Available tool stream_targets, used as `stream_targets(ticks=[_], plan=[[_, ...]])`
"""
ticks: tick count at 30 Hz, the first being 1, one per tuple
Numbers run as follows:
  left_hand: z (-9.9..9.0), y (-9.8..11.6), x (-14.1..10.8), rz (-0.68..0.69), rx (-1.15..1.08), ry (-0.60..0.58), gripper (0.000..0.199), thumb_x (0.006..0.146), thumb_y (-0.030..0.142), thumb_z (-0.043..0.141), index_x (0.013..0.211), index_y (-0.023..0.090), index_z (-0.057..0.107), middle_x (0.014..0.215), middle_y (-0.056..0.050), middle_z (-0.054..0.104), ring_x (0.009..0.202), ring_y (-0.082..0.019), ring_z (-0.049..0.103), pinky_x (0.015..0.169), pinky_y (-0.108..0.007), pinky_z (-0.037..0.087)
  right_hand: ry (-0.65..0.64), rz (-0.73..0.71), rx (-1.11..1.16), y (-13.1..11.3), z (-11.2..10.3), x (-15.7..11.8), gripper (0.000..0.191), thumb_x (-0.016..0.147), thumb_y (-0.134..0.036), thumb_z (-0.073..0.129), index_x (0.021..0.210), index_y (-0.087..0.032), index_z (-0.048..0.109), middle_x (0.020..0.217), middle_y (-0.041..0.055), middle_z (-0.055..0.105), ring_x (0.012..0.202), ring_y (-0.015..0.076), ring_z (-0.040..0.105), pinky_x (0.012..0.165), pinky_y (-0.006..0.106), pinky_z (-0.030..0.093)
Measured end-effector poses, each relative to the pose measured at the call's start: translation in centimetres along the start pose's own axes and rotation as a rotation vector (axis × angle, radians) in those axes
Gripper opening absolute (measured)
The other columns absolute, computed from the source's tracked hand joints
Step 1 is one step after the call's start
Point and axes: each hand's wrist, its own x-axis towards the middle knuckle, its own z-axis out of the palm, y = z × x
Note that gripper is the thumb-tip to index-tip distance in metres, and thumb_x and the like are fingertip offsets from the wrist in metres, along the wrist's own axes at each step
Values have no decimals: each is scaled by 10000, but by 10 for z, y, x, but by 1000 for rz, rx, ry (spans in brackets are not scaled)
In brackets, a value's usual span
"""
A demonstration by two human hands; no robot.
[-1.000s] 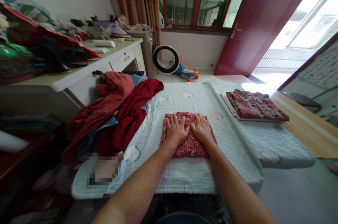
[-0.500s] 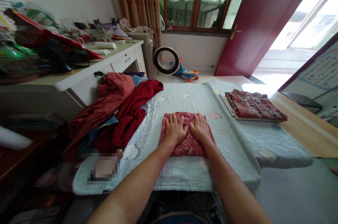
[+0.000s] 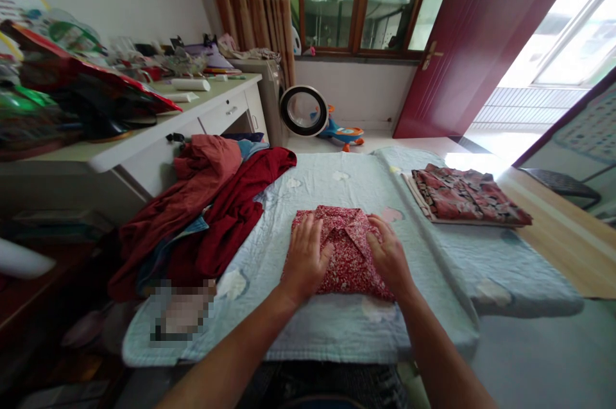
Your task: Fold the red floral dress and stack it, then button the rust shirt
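Standing at the left of the head view is a white desk with a pale top [image 3: 137, 151], its handled drawer [image 3: 230, 105] shut above a dark open compartment whose contents cannot be made out. A clear, green-tinted plastic container [image 3: 26, 107] sits at the desk's near end, too blurred to show what is inside; beyond the desk, one round, black-and-white washing machine door [image 3: 304, 111] hangs open. One folded, red-and-white floral collared shirt [image 3: 346, 261] lies on a pale blue quilted cloth [image 3: 320, 184], straight ahead of the person. The left hand [image 3: 304, 261] rests open on the shirt's left side, fingers extended and thumb spread inward; the right hand [image 3: 389, 258], also open, lies along its right edge, and the hands are well apart. Whether either presses down cannot be told. To the left heap at least three garments: one rust-red [image 3: 209, 162], one dark red [image 3: 235, 216], one blue denim [image 3: 196, 225]. To the right lies one folded red-and-black patterned garment [image 3: 474, 194] over pale folded fabric [image 3: 418, 197].
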Motion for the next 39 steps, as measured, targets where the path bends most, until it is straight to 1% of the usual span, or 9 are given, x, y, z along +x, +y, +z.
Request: stream_targets(ticks=[4,11,17,22,25,31,34,37,39], plan=[[2,17,-29,129,111,-171,629,946,490,443,1479,165,364,1565,-146,335,1472,-284,248,1178,-507,267,-234,-213,-286,-12,15,-40,520,943,-290,411,1441,-145,445,1556,120,351,1451,225,285,1182,438,271],[7,3,-37,120,159,-271,635,929,556,461,1485,263,374,1579,-73,330,1450,-253,306,1170,-468,288,-402,-201,-453,7,13,-53,605,936,-410,485,1494,-198,382,1598,61,263,1488,239,186,1199,454,230],[-8,-11,-30,144,132,-239,636,959,465,450,1523,222,287,1578,-102,325,1461,-249,277,1172,-509,260,-329,-119,-190,20,-7,-39,579,949,-379,444,1494,-198,366,1559,109,348,1438,214,323,1167,436,318],[-10,-8,-14,134,146,-184,612,961,446,446,1514,218,318,1577,-102,326,1474,-260,241,1182,-518,231,-254,-163,-90,-3,-6,-28,481,934,-356,467,1398,-229,485,1495,94,439,1403,219,378,1149,428,347],[-2,-6,-14,135,172,-205,632,932,514,476,1496,257,356,1579,-74,328,1474,-273,236,1189,-522,212,-245,-235,-156,-14,3,-34,476,935,-348,470,1392,-216,490,1500,93,438,1405,219,373,1164,423,313],[10,-8,-22,90,166,-248,626,912,531,499,1481,296,383,1576,-48,340,1476,-292,220,1186,-531,213,-319,-150,-410,-4,11,-55,541,938,-344,460,1464,-229,413,1550,73,372,1444,248,303,1190,519,176],[6,-10,-20,86,106,-251,594,911,510,513,1454,290,420,1560,-52,370,1463,-298,250,1177,-543,233,-358,-156,-358,6,1,-52,461,939,-373,464,1375,-238,529,1520,69,423,1414,249,355,1169,480,254],[-3,-18,-15,48,-16,-169,518,924,422,510,1403,228,474,1512,-91,430,1418,-271,342,1163,-496,297,-244,-118,-235,20,-15,-44,356,934,-356,455,1195,-200,638,1364,107,574,1278,231,503,1098,402,375],[-9,-28,-12,-63,-98,-58,452,922,327,494,1348,178,511,1436,-123,495,1351,-245,433,1142,-442,347,-154,-55,-213,31,-24,-37,306,915,-343,457,1100,-191,649,1222,116,637,1165,232,566,1036,383,425]])
